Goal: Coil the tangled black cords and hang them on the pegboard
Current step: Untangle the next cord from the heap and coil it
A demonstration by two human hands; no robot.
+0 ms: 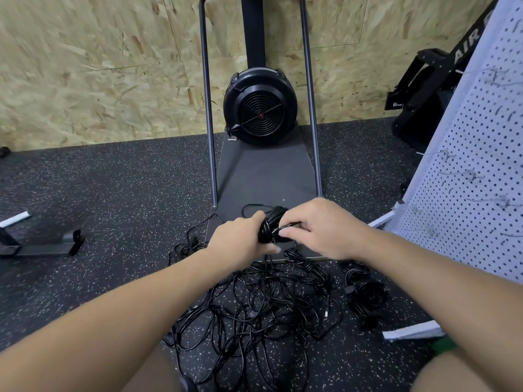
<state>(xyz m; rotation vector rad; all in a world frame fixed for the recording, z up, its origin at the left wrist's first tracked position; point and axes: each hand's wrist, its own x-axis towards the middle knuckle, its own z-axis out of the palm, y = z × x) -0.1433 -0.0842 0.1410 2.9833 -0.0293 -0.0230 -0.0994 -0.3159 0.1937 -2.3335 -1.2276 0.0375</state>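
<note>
your left hand is gripping the limp coil; right hand is pinching its loose cord end, likely springy.

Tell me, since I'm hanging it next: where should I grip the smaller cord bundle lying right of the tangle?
Grip the smaller cord bundle across its bunched middle, coming from above: its loops lie flat on the floor, apart from the tangle.

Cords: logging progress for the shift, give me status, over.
Left hand shut on coiled cord; right hand pinching its loose end. Tangled pile on floor, bundle beside it. Pegboard right, hooks bare. Path clear.
</note>
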